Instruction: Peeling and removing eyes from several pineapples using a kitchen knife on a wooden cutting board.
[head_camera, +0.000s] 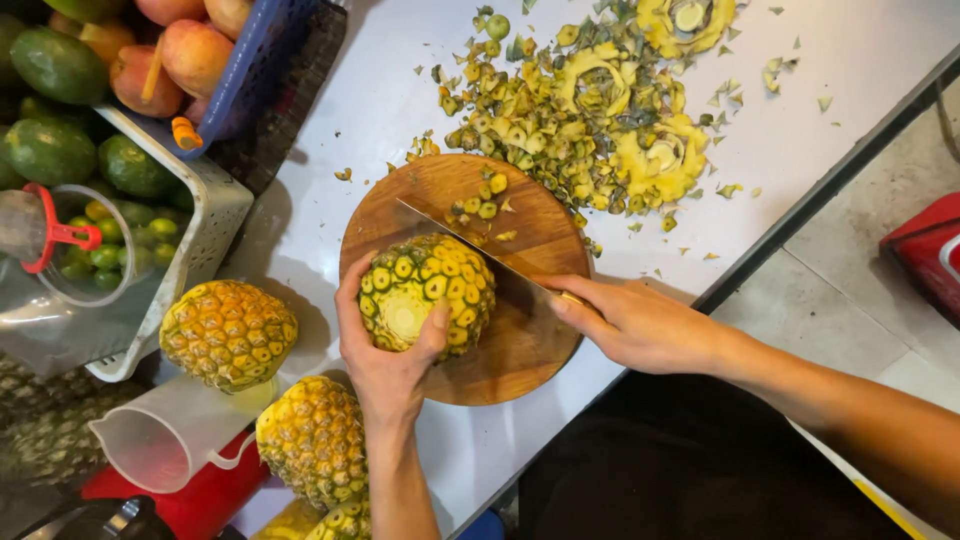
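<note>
Left grip (385, 350) wraps around a partly peeled yellow-green pineapple (428, 290), thumb pressed on its cut end, steadying it on a round wooden cutting board (520, 340). Left of that grip lie two whole unpeeled golden pineapples (228, 333) and a clear plastic jug (165, 435). To its right, the right grip (640, 322) is closed on a long steel knife (470, 245), whose blade rests against the fruit's far side. Beyond both grips, yellow-green peel scraps (590, 110) litter the white counter (380, 100).
</note>
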